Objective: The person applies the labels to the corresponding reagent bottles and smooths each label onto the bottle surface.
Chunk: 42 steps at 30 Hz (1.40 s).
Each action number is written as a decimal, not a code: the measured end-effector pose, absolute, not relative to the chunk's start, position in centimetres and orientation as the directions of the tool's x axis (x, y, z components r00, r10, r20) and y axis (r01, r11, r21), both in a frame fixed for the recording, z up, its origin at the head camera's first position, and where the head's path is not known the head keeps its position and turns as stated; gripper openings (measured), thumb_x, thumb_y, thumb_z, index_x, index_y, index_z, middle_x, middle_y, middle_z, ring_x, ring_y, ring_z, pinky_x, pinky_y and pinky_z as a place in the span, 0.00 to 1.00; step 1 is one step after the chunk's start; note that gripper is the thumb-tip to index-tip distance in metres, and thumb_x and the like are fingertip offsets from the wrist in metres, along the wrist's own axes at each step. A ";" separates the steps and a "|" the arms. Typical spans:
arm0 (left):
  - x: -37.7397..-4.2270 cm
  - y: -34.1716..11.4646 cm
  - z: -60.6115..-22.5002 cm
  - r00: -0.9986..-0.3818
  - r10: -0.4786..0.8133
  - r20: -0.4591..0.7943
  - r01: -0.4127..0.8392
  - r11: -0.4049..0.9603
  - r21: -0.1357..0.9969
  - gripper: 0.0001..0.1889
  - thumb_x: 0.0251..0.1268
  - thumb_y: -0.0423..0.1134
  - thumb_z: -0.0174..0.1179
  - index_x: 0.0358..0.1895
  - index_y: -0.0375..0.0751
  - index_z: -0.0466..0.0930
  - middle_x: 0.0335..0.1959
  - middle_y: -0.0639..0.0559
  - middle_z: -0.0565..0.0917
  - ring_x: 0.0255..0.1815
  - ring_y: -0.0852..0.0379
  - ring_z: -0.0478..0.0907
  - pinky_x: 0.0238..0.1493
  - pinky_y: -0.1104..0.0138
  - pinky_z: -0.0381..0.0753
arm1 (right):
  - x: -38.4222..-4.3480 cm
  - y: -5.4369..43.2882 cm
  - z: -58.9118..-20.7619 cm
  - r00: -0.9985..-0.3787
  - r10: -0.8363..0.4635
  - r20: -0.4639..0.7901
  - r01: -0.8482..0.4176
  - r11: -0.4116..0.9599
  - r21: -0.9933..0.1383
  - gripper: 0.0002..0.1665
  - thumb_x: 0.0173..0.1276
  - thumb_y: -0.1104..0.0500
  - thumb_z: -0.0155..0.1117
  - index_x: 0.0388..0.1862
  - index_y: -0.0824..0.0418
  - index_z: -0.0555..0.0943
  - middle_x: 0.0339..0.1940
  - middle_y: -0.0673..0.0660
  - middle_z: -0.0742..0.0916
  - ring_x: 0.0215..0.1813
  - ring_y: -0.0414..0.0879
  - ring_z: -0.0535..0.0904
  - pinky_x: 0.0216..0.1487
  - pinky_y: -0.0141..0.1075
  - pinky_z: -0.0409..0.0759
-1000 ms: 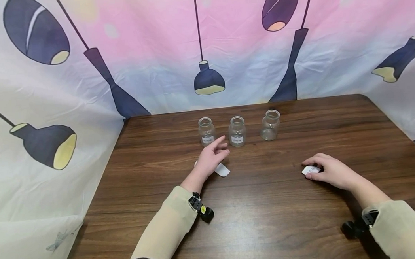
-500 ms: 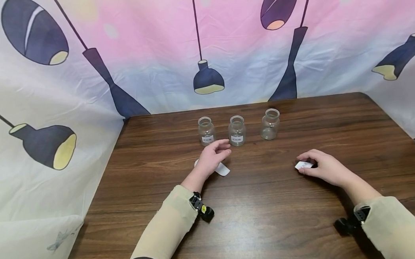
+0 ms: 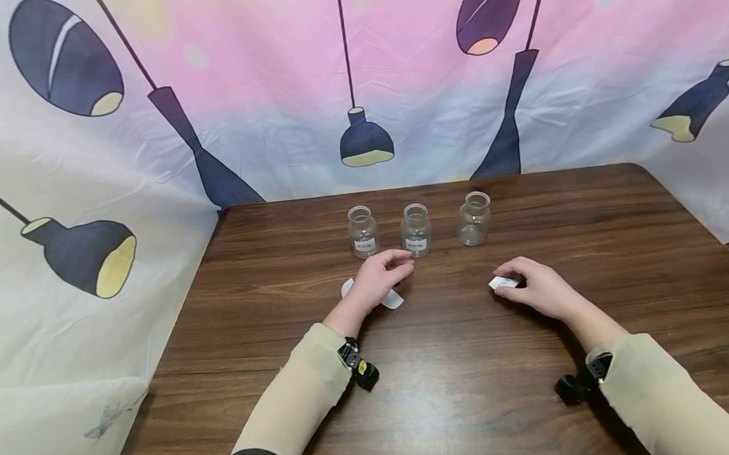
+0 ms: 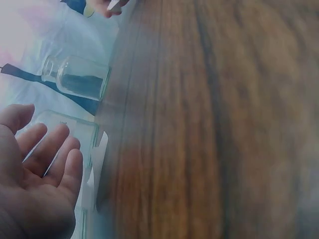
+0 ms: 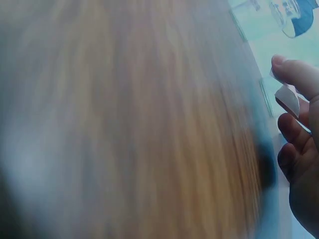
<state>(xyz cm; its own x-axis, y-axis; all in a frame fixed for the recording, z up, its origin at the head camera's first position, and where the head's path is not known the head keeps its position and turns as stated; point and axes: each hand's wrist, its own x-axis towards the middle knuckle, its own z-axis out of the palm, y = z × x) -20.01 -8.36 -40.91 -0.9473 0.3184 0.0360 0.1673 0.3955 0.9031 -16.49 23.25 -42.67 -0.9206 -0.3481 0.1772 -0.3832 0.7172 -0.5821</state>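
Between thumb and fingers, my right hand [image 3: 540,286] pinches a small white label [image 3: 504,283] above the table; its curled edge shows in the right wrist view. My left hand [image 3: 377,279] hovers with loosely bent, empty fingers over a white paper strip [image 3: 392,299], hiding its middle. Behind the left hand stand two clear glass jars, the left jar [image 3: 362,227] and the middle jar [image 3: 416,224], each with a white printed label on its front. A third glass jar [image 3: 473,221], at the right, shows no label.
The brown wood-grain table [image 3: 450,403] reaches back to a hanging cloth [image 3: 295,120] printed with dark lamps. All the jars are upright near its far edge. A small black camera [image 3: 366,375] sits on the left wrist, another camera [image 3: 571,389] on the right.
My right hand has moved left with the label, toward the unlabelled jar. My left hand has shifted slightly right and its fingers have drawn in. The jars stay put.
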 end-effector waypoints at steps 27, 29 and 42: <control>-19.3 -5.3 -41.1 -0.923 0.383 0.035 0.195 0.387 0.901 0.13 0.64 0.43 0.60 0.48 0.41 0.82 0.42 0.54 0.83 0.38 0.62 0.77 0.38 0.68 0.76 | -18.1 15.9 -41.8 -0.934 -0.261 0.246 -0.357 0.627 -0.692 0.14 0.62 0.53 0.67 0.41 0.58 0.76 0.34 0.53 0.82 0.37 0.46 0.76 0.36 0.40 0.73; -19.2 -5.2 -41.1 -0.923 0.383 0.039 0.192 0.371 0.909 0.12 0.63 0.42 0.60 0.46 0.41 0.82 0.41 0.54 0.83 0.37 0.61 0.77 0.38 0.68 0.76 | -18.1 15.7 -41.9 -0.930 -0.261 0.258 -0.366 0.619 -0.694 0.12 0.61 0.54 0.67 0.39 0.57 0.76 0.33 0.52 0.82 0.36 0.46 0.76 0.36 0.39 0.73; -19.2 -4.6 -41.5 -0.922 0.385 0.039 0.152 0.266 0.952 0.08 0.63 0.36 0.60 0.43 0.36 0.82 0.33 0.49 0.83 0.34 0.59 0.78 0.39 0.63 0.78 | -18.2 14.6 -42.5 -0.916 -0.273 0.295 -0.401 0.578 -0.710 0.09 0.61 0.56 0.67 0.36 0.56 0.76 0.32 0.51 0.82 0.36 0.46 0.78 0.38 0.40 0.75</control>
<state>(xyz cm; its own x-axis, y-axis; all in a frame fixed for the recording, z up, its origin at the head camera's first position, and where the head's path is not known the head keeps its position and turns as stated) -19.15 -4.61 -41.54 -0.9220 0.3851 0.0395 0.1520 0.2663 0.9518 -18.21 14.62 -42.46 -0.9158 -0.2726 0.2951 -0.4011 0.5782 -0.7105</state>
